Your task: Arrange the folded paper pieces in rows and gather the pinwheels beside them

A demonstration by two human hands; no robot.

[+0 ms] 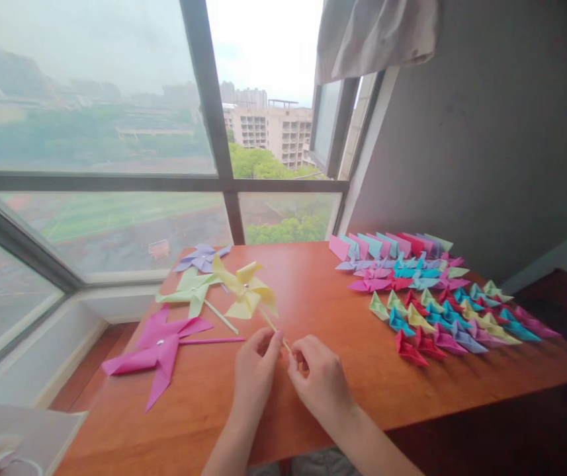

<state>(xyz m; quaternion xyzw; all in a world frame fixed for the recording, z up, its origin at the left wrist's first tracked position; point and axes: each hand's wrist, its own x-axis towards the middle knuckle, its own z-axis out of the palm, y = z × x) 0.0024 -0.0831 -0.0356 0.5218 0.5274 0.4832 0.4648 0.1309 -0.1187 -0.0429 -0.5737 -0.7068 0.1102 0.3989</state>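
Note:
Between my two hands is a yellow paper pinwheel (244,291) on a thin yellow stick, its blades raised away from me. My left hand (257,360) pinches the stick partway along. At the stick's lower end, the fingers of my right hand (319,373) are closed on it. To the left lie a magenta pinwheel (164,345) with a matching stick, a light green pinwheel (194,289) and a lavender pinwheel (202,258). The magenta one is nearest my left hand.
Folded paper boats (444,317) in several colours stand in rows on the right of the wooden table (313,291). Behind them are other folded paper shapes (392,246). A window (283,185) borders the table's far side, and a grey wall (462,152) rises at right.

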